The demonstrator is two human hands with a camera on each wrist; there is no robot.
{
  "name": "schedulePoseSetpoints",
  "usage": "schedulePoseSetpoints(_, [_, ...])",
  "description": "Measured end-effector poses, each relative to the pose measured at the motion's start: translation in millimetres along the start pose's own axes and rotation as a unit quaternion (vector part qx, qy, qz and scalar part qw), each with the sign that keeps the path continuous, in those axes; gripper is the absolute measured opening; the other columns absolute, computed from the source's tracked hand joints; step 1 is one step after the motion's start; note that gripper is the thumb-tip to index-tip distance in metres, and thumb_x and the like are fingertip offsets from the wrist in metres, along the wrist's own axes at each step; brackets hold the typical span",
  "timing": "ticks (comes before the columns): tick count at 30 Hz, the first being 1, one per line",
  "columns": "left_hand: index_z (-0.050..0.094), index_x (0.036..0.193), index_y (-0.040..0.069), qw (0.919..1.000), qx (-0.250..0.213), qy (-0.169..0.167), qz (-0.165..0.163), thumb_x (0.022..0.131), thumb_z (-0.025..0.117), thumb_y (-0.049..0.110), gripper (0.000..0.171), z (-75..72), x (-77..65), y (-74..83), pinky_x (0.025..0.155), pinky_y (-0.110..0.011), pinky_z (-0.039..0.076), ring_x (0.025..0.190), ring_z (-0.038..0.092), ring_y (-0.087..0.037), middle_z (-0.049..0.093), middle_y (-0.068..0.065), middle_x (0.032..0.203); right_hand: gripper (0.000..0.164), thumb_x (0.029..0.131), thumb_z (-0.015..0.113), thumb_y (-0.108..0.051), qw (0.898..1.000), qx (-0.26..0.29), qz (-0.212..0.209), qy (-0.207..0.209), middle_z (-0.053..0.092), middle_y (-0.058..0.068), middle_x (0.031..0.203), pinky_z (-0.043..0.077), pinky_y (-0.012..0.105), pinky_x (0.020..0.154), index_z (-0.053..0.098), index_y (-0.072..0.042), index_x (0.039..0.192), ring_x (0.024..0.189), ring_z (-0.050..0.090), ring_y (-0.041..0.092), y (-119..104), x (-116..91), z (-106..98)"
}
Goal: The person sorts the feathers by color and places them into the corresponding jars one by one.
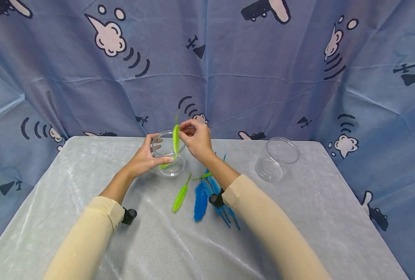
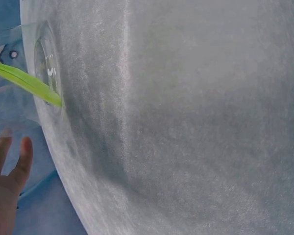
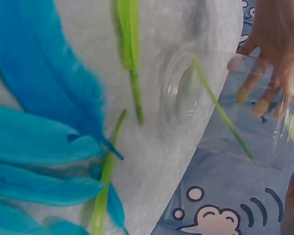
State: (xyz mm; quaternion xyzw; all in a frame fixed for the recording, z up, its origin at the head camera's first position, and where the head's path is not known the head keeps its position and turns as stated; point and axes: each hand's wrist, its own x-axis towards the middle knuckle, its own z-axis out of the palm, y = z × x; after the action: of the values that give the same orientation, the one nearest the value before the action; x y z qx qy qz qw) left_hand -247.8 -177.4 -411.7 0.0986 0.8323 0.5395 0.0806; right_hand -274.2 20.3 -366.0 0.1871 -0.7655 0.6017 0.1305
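My left hand (image 1: 142, 159) grips a clear plastic cup (image 1: 172, 171) near the table's back edge, thumb at the front and fingers behind. Above the cup's mouth, a bright green feather (image 1: 176, 139) stands upright, pinched by my right hand (image 1: 197, 140). Another green feather (image 3: 220, 110) leans inside the cup, visible through its wall in the right wrist view. On the cloth in front lie a green feather (image 1: 181, 197) and, to its right, several blue feathers (image 1: 200, 201). One more green feather (image 1: 206, 175) lies by the blue ones, partly hidden under my right forearm.
A second clear cup (image 1: 269, 171) stands on the right side of the table. Pale grey cloth (image 1: 151, 241) covers the table, with low folds. Behind the back edge hangs a blue patterned curtain (image 1: 228, 70).
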Motion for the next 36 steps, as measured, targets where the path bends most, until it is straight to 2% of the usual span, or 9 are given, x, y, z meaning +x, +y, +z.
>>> schedulePoseSetpoints(5, [0.016, 0.154, 0.013, 1.0000, 0.004, 0.002, -0.002, 0.084, 0.081, 0.033, 0.097, 0.2, 0.0, -0.1, 0.110, -0.057, 0.036, 0.144, 0.029, -0.041, 0.029, -0.017, 0.157, 0.010, 0.086, 0.067, 0.011, 1.000, -0.007, 0.009, -0.023, 0.067, 0.018, 0.098, 0.058, 0.027, 0.078, 0.068, 0.008, 0.096, 0.090, 0.073, 0.027, 5, -3, -3])
schedulePoseSetpoints(12, [0.016, 0.154, 0.012, 1.0000, 0.008, 0.001, -0.003, 0.084, 0.081, 0.034, 0.098, 0.8, 0.5, 1.2, 0.110, -0.056, 0.037, 0.144, 0.030, -0.041, 0.030, -0.017, 0.157, 0.014, 0.087, 0.072, 0.004, 0.997, -0.025, 0.016, -0.073, 0.068, 0.017, 0.100, 0.058, 0.028, 0.080, 0.069, 0.007, 0.100, 0.091, 0.073, 0.025, 7, -5, -12])
schedulePoseSetpoints(17, [0.016, 0.154, 0.014, 0.9999, 0.013, 0.001, -0.004, 0.084, 0.082, 0.035, 0.098, 0.8, 0.3, 1.8, 0.108, -0.056, 0.038, 0.143, 0.032, -0.042, 0.030, -0.017, 0.157, 0.014, 0.087, 0.073, 0.001, 0.996, -0.029, 0.012, -0.078, 0.068, 0.020, 0.102, 0.058, 0.031, 0.079, 0.069, 0.004, 0.101, 0.089, 0.072, 0.025, 7, -3, -28])
schedulePoseSetpoints(21, [0.017, 0.154, 0.014, 0.9999, 0.014, 0.002, -0.005, 0.083, 0.082, 0.035, 0.099, 0.1, 0.0, 2.0, 0.109, -0.056, 0.038, 0.142, 0.033, -0.041, 0.030, -0.017, 0.156, 0.018, 0.088, 0.073, -0.001, 0.994, -0.052, 0.020, -0.095, 0.067, 0.019, 0.107, 0.059, 0.033, 0.079, 0.069, 0.003, 0.105, 0.090, 0.070, 0.025, 6, -1, -49])
schedulePoseSetpoints(24, [0.017, 0.154, 0.015, 0.9999, 0.014, 0.001, -0.002, 0.083, 0.082, 0.035, 0.098, -0.8, -0.2, 2.1, 0.109, -0.056, 0.038, 0.143, 0.033, -0.040, 0.030, -0.017, 0.157, 0.023, 0.089, 0.073, -0.005, 0.988, -0.080, 0.047, -0.126, 0.067, 0.016, 0.112, 0.058, 0.037, 0.080, 0.068, 0.001, 0.111, 0.094, 0.069, 0.026, 5, -2, -69])
schedulePoseSetpoints(29, [0.017, 0.154, 0.015, 0.9999, 0.012, -0.001, 0.001, 0.084, 0.082, 0.033, 0.097, -3.1, -2.1, 2.4, 0.110, -0.057, 0.036, 0.144, 0.031, -0.039, 0.029, -0.016, 0.157, 0.035, 0.091, 0.072, -0.011, 0.967, -0.129, 0.101, -0.195, 0.064, 0.016, 0.117, 0.056, 0.041, 0.085, 0.064, -0.002, 0.123, 0.100, 0.066, 0.029, 10, -11, -101])
schedulePoseSetpoints(33, [0.016, 0.154, 0.014, 0.9999, 0.010, -0.004, 0.003, 0.084, 0.081, 0.033, 0.098, -1.9, -2.4, 2.8, 0.111, -0.057, 0.035, 0.144, 0.030, -0.039, 0.029, -0.016, 0.158, 0.039, 0.090, 0.073, -0.010, 0.955, -0.143, 0.119, -0.230, 0.065, 0.018, 0.115, 0.055, 0.041, 0.088, 0.062, 0.001, 0.126, 0.100, 0.065, 0.030, 18, -25, -122])
schedulePoseSetpoints(36, [0.016, 0.154, 0.015, 1.0000, 0.007, -0.004, 0.003, 0.084, 0.082, 0.033, 0.098, -0.7, -2.3, 3.1, 0.110, -0.057, 0.035, 0.144, 0.030, -0.039, 0.029, -0.016, 0.157, 0.037, 0.090, 0.072, -0.006, 0.952, -0.145, 0.120, -0.240, 0.066, 0.021, 0.112, 0.055, 0.040, 0.085, 0.062, 0.005, 0.124, 0.097, 0.065, 0.031, 21, -39, -134])
